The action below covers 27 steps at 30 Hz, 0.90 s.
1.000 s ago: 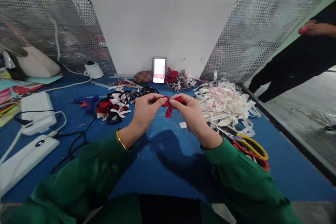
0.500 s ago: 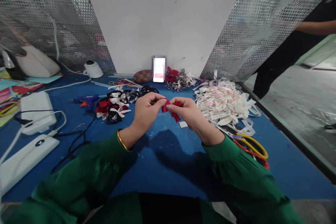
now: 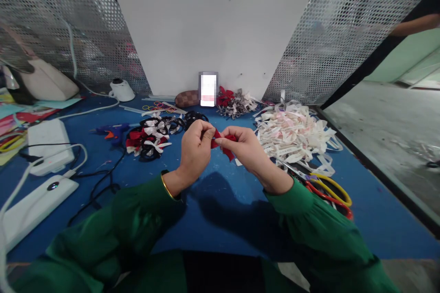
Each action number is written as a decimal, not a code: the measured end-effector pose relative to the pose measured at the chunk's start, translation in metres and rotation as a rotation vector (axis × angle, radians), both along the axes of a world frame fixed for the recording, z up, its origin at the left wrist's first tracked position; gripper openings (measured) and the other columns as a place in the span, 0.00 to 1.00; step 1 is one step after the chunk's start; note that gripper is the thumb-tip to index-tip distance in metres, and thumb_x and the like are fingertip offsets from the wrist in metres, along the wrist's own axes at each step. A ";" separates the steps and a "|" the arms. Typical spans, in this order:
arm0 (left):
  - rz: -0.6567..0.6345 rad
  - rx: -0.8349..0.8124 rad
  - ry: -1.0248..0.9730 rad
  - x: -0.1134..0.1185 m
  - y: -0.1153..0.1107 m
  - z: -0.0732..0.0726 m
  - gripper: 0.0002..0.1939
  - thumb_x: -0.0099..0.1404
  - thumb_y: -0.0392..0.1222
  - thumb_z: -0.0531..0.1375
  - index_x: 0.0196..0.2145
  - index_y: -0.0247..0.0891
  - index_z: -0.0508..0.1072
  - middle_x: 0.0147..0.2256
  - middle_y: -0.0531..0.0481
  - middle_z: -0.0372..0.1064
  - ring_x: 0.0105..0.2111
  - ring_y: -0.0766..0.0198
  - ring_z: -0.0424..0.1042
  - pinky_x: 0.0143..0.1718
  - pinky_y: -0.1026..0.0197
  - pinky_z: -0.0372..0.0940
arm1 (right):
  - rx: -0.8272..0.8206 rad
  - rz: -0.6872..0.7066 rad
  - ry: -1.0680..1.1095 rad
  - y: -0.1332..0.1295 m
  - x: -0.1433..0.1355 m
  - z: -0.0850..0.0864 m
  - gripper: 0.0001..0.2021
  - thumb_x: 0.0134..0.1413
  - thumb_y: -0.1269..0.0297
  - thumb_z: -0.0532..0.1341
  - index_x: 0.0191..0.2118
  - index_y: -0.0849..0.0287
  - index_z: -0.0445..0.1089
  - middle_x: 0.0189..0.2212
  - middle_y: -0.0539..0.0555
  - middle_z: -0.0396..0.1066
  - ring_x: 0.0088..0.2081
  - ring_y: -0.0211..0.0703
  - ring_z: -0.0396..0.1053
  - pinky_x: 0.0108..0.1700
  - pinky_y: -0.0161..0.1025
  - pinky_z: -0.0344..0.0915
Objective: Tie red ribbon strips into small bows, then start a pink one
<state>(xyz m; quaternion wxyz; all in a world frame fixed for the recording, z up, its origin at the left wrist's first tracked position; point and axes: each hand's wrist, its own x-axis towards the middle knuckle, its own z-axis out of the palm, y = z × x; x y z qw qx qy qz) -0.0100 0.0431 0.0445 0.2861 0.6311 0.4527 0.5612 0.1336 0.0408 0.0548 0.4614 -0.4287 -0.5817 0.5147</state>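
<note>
Blue tabletop (image 3: 220, 238), lower frame. Pinched at centre in fingertips of left hand (image 3: 195, 151) and right hand (image 3: 248, 149): red ribbon (image 3: 228, 152). Bow-trimmed hair ties (image 3: 151, 129), centre left; cream ribbon pile (image 3: 292, 130), centre right.

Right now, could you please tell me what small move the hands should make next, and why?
Perhaps gently pull the red ribbon snug, since the left hand and right hand both pinch it while part of it hangs down.

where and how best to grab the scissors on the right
Probably by the red and yellow handle loops, coming from the near right: they point that way, while the silver blades lead away toward the white ribbon pile.
</note>
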 end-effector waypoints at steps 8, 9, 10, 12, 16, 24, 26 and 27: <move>-0.073 -0.220 -0.292 0.005 0.008 -0.005 0.07 0.62 0.40 0.61 0.27 0.37 0.72 0.26 0.53 0.68 0.27 0.67 0.65 0.30 0.64 0.60 | -0.009 -0.045 0.064 0.001 -0.006 -0.007 0.13 0.45 0.55 0.68 0.24 0.59 0.69 0.15 0.45 0.63 0.18 0.33 0.58 0.20 0.33 0.56; -0.086 -0.243 -0.354 0.005 0.009 -0.003 0.07 0.62 0.42 0.62 0.29 0.37 0.73 0.26 0.53 0.69 0.27 0.68 0.66 0.31 0.64 0.61 | 0.007 -0.083 0.061 0.002 -0.005 -0.008 0.13 0.45 0.55 0.68 0.25 0.60 0.70 0.16 0.46 0.64 0.19 0.33 0.58 0.21 0.33 0.57; -0.107 -0.270 -0.414 0.005 0.009 -0.002 0.08 0.61 0.45 0.63 0.31 0.37 0.75 0.28 0.52 0.71 0.28 0.67 0.67 0.32 0.64 0.62 | 0.033 -0.131 0.050 0.004 -0.005 -0.009 0.13 0.46 0.55 0.68 0.25 0.60 0.71 0.17 0.47 0.65 0.19 0.33 0.59 0.22 0.33 0.58; -0.167 -0.339 -0.503 0.005 0.010 0.001 0.13 0.60 0.51 0.65 0.34 0.37 0.78 0.30 0.50 0.74 0.31 0.65 0.70 0.35 0.62 0.65 | 0.096 -0.217 0.001 0.007 -0.003 -0.010 0.12 0.47 0.55 0.68 0.27 0.60 0.73 0.19 0.47 0.67 0.22 0.34 0.60 0.25 0.34 0.58; -0.191 -0.433 -0.501 0.004 0.009 0.002 0.15 0.52 0.51 0.71 0.30 0.37 0.80 0.30 0.49 0.76 0.33 0.62 0.72 0.37 0.61 0.67 | 0.148 -0.255 -0.071 0.008 0.001 -0.009 0.11 0.49 0.56 0.67 0.31 0.60 0.75 0.23 0.48 0.69 0.25 0.35 0.61 0.29 0.35 0.59; -0.077 -0.397 -0.503 0.000 0.014 0.002 0.13 0.51 0.49 0.71 0.30 0.37 0.79 0.30 0.50 0.76 0.31 0.66 0.72 0.32 0.64 0.65 | 0.277 -0.227 -0.160 0.006 0.011 0.007 0.07 0.54 0.59 0.64 0.33 0.58 0.72 0.26 0.49 0.69 0.29 0.38 0.64 0.34 0.37 0.61; -0.112 -0.411 -0.514 0.001 0.014 0.002 0.15 0.51 0.50 0.71 0.30 0.37 0.79 0.29 0.51 0.75 0.29 0.66 0.71 0.32 0.64 0.65 | 0.283 -0.243 -0.147 0.006 0.012 0.007 0.08 0.55 0.60 0.63 0.29 0.58 0.72 0.24 0.49 0.68 0.28 0.38 0.62 0.33 0.37 0.59; -0.139 -0.425 -0.518 0.001 0.013 0.003 0.15 0.51 0.51 0.71 0.30 0.36 0.79 0.28 0.51 0.75 0.28 0.67 0.70 0.31 0.64 0.65 | 0.276 -0.246 -0.125 0.006 0.012 0.006 0.08 0.55 0.61 0.63 0.28 0.58 0.72 0.23 0.48 0.67 0.28 0.38 0.61 0.32 0.37 0.59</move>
